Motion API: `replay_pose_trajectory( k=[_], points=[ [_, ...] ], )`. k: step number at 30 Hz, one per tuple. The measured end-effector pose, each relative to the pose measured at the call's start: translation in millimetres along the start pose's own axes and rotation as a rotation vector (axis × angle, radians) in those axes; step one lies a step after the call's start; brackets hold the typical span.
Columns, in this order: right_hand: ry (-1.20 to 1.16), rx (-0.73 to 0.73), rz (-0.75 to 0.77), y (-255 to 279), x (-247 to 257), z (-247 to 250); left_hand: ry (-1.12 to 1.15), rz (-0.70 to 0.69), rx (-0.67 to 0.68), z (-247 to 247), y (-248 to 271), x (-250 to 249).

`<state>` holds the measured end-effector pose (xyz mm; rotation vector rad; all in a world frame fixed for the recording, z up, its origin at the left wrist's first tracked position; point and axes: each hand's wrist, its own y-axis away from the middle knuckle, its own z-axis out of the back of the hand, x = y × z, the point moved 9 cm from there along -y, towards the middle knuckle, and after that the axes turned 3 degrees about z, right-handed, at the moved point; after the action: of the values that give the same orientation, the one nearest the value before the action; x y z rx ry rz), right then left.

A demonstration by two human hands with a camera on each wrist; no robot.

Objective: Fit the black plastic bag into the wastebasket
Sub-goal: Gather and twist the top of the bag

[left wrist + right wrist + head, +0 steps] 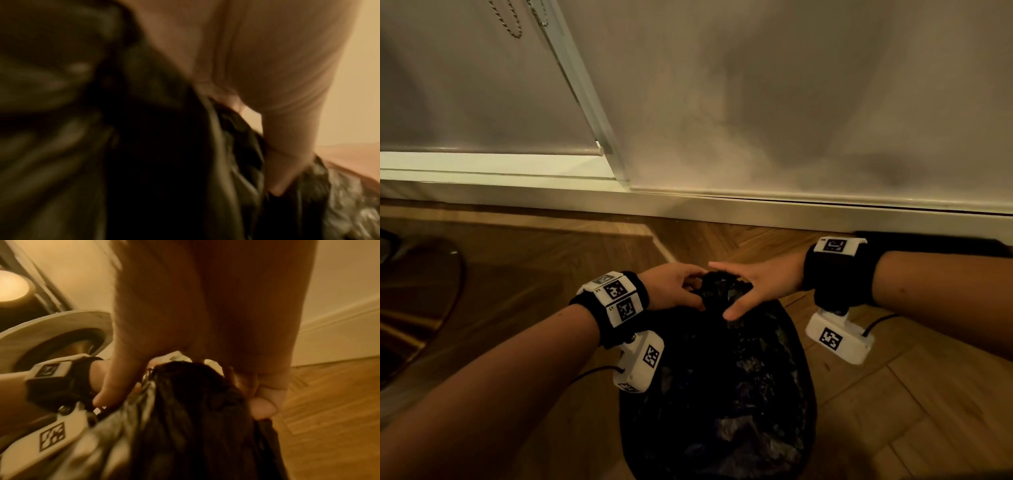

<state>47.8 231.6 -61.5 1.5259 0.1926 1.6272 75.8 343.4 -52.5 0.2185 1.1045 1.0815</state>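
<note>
A black plastic bag stands as a dark rounded mass on the wooden floor in front of me. I cannot make out the wastebasket against it. The bag's far end is gathered into a crumpled bunch. My left hand grips this bunch from the left with curled fingers; the left wrist view shows a finger pushed into the folds of the bag. My right hand takes the bunch from the right, between thumb and bent fingers, around the bag.
A white baseboard and wall run just beyond the bag. To the left hangs a roller blind with a bead chain. A round golden base lies on the floor at far left. Parquet floor lies open on the right.
</note>
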Motion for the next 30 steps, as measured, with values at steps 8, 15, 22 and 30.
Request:
replay_pose_trajectory(
  k=[8, 15, 22, 30],
  points=[
    [-0.283, 0.043, -0.083, -5.9, -3.1, -1.0, -0.052, -0.179, -0.148, 0.0, 6.9, -14.3],
    [-0.461, -0.046, -0.171, -13.5, -13.5, 1.9, -0.021, -0.232, -0.102, -4.5, 6.2, -16.6],
    [-0.364, -0.013, -0.224, -7.0, -14.0, 2.9, -0.078, -0.225, -0.069, -10.5, 9.9, -20.4],
    [-0.062, -0.1, -0.059, 1.9, 1.4, 21.7, -0.125, -0.108, -0.117, -7.1, 9.4, -11.5]
  ],
)
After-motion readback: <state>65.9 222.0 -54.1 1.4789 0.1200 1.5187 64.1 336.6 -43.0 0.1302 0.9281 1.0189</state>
